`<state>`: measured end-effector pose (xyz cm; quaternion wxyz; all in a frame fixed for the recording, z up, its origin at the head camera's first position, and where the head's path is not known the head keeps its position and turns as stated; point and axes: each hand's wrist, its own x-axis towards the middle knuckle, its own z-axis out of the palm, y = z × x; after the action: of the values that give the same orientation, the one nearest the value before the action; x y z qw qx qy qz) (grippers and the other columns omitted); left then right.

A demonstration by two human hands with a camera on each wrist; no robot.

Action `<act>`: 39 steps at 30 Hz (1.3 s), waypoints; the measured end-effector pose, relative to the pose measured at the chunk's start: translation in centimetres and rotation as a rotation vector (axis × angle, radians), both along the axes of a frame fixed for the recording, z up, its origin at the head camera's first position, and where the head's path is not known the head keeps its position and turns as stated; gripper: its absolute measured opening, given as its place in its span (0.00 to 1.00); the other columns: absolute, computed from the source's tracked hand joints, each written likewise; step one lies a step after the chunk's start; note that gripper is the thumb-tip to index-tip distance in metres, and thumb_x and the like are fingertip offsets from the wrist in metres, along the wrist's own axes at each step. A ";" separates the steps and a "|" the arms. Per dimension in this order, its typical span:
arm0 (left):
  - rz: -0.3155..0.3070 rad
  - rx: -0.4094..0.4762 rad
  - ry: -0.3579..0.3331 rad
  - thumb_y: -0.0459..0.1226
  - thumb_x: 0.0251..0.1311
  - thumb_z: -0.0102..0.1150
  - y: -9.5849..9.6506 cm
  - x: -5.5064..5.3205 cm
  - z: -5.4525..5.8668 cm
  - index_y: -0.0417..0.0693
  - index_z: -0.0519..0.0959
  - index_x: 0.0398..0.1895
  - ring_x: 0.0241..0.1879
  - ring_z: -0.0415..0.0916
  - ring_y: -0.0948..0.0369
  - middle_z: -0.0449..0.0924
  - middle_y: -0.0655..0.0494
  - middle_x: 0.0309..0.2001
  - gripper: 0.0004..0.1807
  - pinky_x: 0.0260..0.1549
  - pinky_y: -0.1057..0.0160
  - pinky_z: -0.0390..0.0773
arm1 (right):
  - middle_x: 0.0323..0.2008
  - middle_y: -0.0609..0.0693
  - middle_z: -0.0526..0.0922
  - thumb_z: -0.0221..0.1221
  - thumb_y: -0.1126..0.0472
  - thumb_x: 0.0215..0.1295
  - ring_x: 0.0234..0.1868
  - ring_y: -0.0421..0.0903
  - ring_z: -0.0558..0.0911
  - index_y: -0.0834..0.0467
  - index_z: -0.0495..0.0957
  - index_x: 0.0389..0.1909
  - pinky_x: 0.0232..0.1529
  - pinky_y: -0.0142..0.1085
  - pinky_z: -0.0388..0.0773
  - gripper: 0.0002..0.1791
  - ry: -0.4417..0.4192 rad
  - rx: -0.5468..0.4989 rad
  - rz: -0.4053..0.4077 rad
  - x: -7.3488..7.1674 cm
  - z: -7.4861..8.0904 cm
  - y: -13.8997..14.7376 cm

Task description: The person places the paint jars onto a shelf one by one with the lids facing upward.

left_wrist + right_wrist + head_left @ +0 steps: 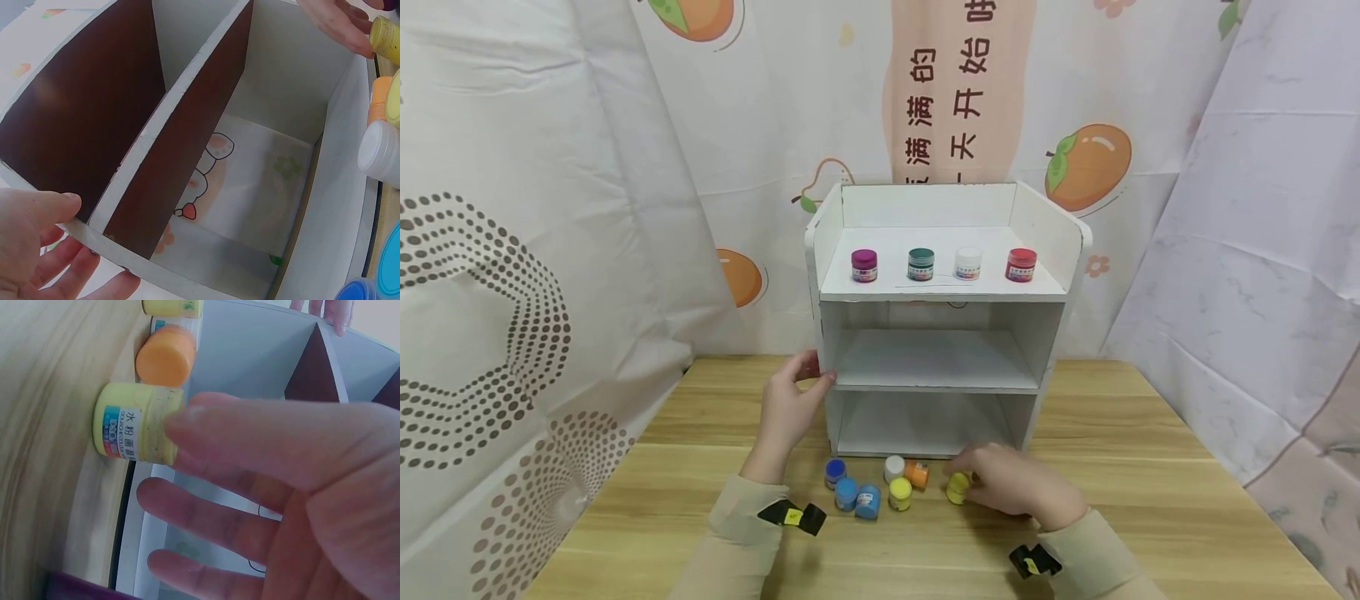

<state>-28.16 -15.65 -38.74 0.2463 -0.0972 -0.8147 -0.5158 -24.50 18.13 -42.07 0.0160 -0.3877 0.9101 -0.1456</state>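
A white three-tier shelf stands on the wooden table. My left hand grips its left side panel, thumb on the inner face and fingers along the outside, as the left wrist view shows. At the shelf's front right, my right hand pinches a yellow paint jar by its lid end, between thumb and forefinger; the other fingers are spread. The jar lies on its side in the right wrist view, low over the tabletop. Nearest to it are an orange paint jar, tipped over, and another yellow paint jar.
Before the shelf are a white jar, a dark blue jar and two lighter blue jars, one lying down. The top tier bears purple, green, white and red jars. A printed curtain hangs behind.
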 end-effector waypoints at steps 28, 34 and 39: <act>0.006 -0.010 -0.004 0.42 0.65 0.69 0.0 -0.1 -0.1 0.43 0.79 0.61 0.54 0.80 0.52 0.83 0.50 0.53 0.24 0.46 0.49 0.83 | 0.34 0.44 0.83 0.70 0.50 0.62 0.32 0.41 0.80 0.57 0.85 0.45 0.34 0.44 0.79 0.16 -0.005 0.021 -0.187 0.2 0.1 -0.1; 0.000 -0.007 0.005 0.41 0.65 0.69 0.0 -0.1 -0.1 0.43 0.79 0.60 0.53 0.80 0.52 0.83 0.50 0.52 0.23 0.45 0.50 0.84 | 0.49 0.54 0.86 0.70 0.52 0.63 0.48 0.55 0.85 0.60 0.83 0.54 0.48 0.54 0.81 0.23 0.012 -0.014 -0.165 0.4 1.0 0.4; 0.001 -0.003 0.010 0.41 0.65 0.69 0.0 -0.1 0.0 0.42 0.79 0.60 0.53 0.80 0.52 0.83 0.49 0.52 0.23 0.45 0.49 0.84 | 0.53 0.54 0.85 0.70 0.53 0.62 0.49 0.53 0.84 0.61 0.81 0.57 0.50 0.53 0.80 0.25 0.024 -0.017 -0.151 0.5 1.6 0.7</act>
<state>-28.23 -15.68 -38.78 0.2508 -0.0997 -0.8142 -0.5140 -24.01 18.79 -40.46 -0.0091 -0.3199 0.9356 -0.1494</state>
